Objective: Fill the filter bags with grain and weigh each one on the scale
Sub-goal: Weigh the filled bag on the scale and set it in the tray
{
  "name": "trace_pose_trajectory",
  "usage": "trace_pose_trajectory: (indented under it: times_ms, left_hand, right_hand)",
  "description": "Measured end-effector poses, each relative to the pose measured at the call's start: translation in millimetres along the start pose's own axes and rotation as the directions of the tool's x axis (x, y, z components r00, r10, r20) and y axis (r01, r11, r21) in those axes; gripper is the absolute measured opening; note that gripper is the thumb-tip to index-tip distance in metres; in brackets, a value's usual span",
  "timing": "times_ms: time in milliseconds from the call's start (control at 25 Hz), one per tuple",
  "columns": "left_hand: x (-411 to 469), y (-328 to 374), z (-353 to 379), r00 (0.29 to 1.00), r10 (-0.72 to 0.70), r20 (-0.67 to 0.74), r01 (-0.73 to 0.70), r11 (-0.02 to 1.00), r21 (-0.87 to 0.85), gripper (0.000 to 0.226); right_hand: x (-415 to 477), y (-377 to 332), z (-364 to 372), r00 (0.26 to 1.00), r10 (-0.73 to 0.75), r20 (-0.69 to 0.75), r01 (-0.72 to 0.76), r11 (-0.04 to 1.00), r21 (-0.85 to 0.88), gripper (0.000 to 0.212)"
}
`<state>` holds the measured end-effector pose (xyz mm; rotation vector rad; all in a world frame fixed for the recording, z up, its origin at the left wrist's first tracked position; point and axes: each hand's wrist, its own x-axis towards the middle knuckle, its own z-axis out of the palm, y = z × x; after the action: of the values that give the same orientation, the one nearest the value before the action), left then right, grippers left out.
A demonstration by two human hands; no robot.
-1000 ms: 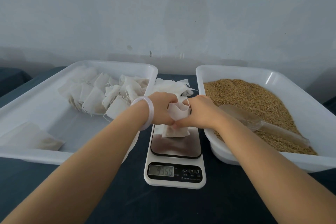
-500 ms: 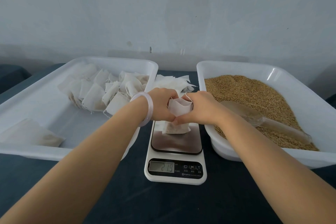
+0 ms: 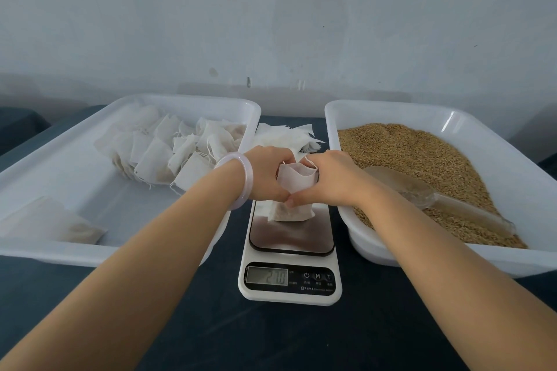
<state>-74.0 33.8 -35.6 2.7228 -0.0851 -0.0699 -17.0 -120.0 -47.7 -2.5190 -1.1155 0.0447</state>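
Both grips are clamped on. Our left hand (image 3: 265,173) and right hand (image 3: 325,181) pinch the filter bag (image 3: 294,181) from either side, fingers curled in, thumbs meeting on its near face. The bag stands upright with its bottom on the back half of the scale (image 3: 291,289) plate, and a darker fill shows through the cloth low down. The display shows the digits 2, 7, 0, but we cannot make out a decimal point.

How will it handle? We judge it light and very soft: thin white cloth, slack at the top, with loose grain slumped in the base. It has no stiffness of its own, so it may well flop once we let go. The best hold looks to be the empty upper cloth, just below the mouth, with the mouth kept up so nothing spills. A squeeze lower down would only shift the grain. Any pull or press from us would also upset the reading, so a true weight needs both hands off.

Around us on the dark surface (image 3: 286,334), the tray on the left (image 3: 75,190) holds a heap of filled bags (image 3: 168,156). The tray on the right (image 3: 391,108) holds the grain (image 3: 422,159), with a clear scoop (image 3: 437,202) lying in it. A stack of empty bags (image 3: 286,135) sits between the 2 trays, behind the scale.
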Motion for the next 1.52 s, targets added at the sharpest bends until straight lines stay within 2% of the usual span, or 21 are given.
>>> trace_pose_trajectory:
  times_ms: [640, 800, 880, 1040, 1200, 1360, 1520]
  left_hand:
    - [-1.5, 2.7, -0.8, 1.000, -0.002, 0.010, 0.002, 1.000, 0.000, 0.035]
    - [-1.8, 3.7, 1.2, 0.999, 0.003, 0.036, -0.005, 0.999, 0.053, 0.025]
    - [-2.3, 5.0, 1.7, 0.999, 0.015, 0.036, -0.018, 0.998, 0.066, 0.029]
    - [-3.3, 3.6, -0.4, 0.999, 0.011, -0.048, -0.012, 1.000, -0.022, 0.029]
    - [-8.2, 3.7, -2.5, 0.997, 0.022, -0.077, -0.031, 0.993, -0.115, 0.013]
    - [-8.4, 2.8, -5.7, 0.998, 0.004, -0.067, -0.010, 0.996, -0.086, 0.033]
    - [-7.4, 2.7, -6.3, 0.997, -0.022, -0.069, 0.020, 0.999, -0.035, 0.038]
  right_hand:
    - [-0.7, -0.9, -1.2, 1.000, 0.002, 0.012, -0.002, 1.000, -0.016, 0.053]
    - [-2.4, -2.4, -2.3, 1.000, 0.003, 0.021, -0.003, 1.000, 0.003, 0.049]
    - [-2.9, -1.6, -3.2, 0.999, 0.011, 0.034, -0.012, 0.999, 0.033, 0.045]
    - [-3.4, 0.2, -2.3, 0.999, 0.020, 0.029, -0.021, 0.999, 0.031, 0.049]
    - [-2.4, 7.2, -0.4, 0.999, 0.041, -0.021, -0.036, 0.979, 0.203, 0.046]
    - [0.2, 8.9, -0.3, 0.994, 0.061, -0.091, -0.029, 0.949, 0.314, 0.031]
    - [0.2, 6.6, 0.7, 0.993, 0.026, -0.111, 0.012, 0.945, 0.328, 0.026]
